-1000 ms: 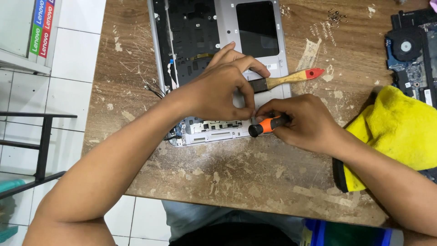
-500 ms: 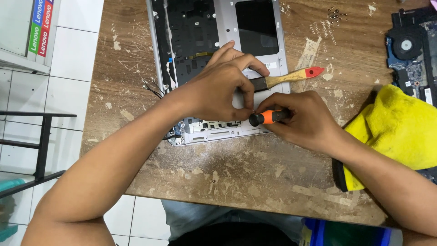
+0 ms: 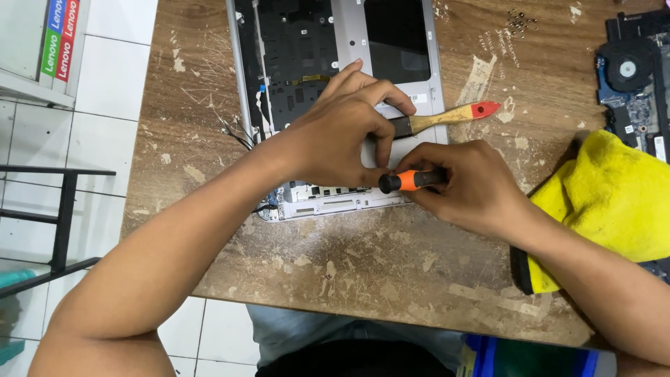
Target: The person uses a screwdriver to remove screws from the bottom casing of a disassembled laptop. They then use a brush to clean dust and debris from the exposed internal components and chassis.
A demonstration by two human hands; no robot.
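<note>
An opened silver laptop base (image 3: pixel 335 42) lies upside down on a worn wooden table (image 3: pixel 391 265), its black inner parts showing. My left hand (image 3: pixel 342 129) presses down on the laptop's near part, fingers curled. My right hand (image 3: pixel 464 185) grips a screwdriver (image 3: pixel 408 180) with an orange and black handle, held level just over the laptop's near edge, its tip hidden behind my left hand. A paintbrush (image 3: pixel 447 117) with a wooden handle and red end lies across the laptop under my left fingers.
A yellow cloth (image 3: pixel 607 199) lies at the right by my right forearm. A circuit board with a fan (image 3: pixel 631 77) sits at the far right edge. Several small screws (image 3: pixel 518 21) lie at the top. White floor tiles and a black metal frame (image 3: pixel 63 209) are at the left.
The screwdriver handle has shifted slightly up and to the left in my right hand, toward my left hand. My left hand stays on the laptop.
</note>
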